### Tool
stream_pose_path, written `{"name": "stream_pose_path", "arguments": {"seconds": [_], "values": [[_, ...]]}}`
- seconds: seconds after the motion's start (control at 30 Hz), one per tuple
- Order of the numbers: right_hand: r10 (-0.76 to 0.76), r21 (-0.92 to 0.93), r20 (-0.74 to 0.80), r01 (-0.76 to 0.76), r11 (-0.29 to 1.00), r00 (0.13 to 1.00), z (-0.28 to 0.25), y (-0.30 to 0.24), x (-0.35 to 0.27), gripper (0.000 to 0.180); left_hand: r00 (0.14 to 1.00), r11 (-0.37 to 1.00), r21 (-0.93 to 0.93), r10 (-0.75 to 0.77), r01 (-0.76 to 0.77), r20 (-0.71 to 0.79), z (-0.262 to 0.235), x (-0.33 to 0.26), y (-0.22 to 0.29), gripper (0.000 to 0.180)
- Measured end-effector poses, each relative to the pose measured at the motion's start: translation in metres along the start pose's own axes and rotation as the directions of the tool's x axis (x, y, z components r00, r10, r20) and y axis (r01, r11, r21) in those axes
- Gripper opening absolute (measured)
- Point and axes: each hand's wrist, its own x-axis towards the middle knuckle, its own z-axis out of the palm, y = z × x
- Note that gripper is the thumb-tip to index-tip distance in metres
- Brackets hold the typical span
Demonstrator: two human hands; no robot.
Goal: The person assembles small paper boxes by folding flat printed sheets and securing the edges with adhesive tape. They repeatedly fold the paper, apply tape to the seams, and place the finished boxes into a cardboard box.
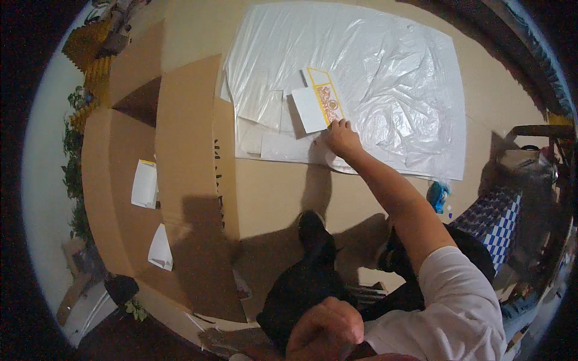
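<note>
A small white carton (310, 111) has a yellow-edged panel with red print. It lies tilted over the lower middle of a white sheet covered in clear plastic. My right hand (343, 139) reaches out from the right and is closed on the carton's near end, with its fingertips on the printed panel. Close to my body, my left hand (328, 328) is curled like a fist. Whatever it may hold is hidden. Around the carton, pale flat pieces (262, 111) lie under or on the plastic (385, 78).
To the left stands a large open cardboard box (189, 132) with long flaps. A white packet (144, 183) and another white folded piece (161, 248) lie in it. A blue item (438, 195) and a blue-and-white checked bag (497, 222) are at the right. My dark-clad legs occupy the lower middle.
</note>
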Motion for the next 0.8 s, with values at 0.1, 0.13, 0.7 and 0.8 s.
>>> {"name": "stream_pose_path", "arguments": {"seconds": [0.1, 0.13, 0.7, 0.8], "values": [[-0.158, 0.066, 0.126, 0.150, 0.986, 0.979, -0.044, 0.015, -0.015, 0.031, 1.000, 0.999, 0.045, -0.015, 0.014, 0.002, 0.009, -0.012, -0.003, 0.015], [-0.111, 0.027, 0.030, 0.111, 0.994, 0.993, -0.057, 0.016, -0.015, 0.027, 0.998, 0.997, 0.063, -0.032, 0.035, -0.046, 0.015, -0.014, -0.001, 0.016], [-0.214, 0.937, 0.145, -0.064, 0.343, 0.966, -0.381, -0.076, -0.230, 0.067, 0.756, -0.117, 0.989, 0.638, -0.096, 0.149, 0.093, 0.009, 0.010, 0.072], [-0.238, 0.957, 0.186, -0.120, 0.266, 0.953, -0.403, -0.082, -0.278, 0.069, 0.819, -0.174, 0.984, 0.558, -0.042, 0.134, 0.086, 0.005, 0.016, 0.051]]}}
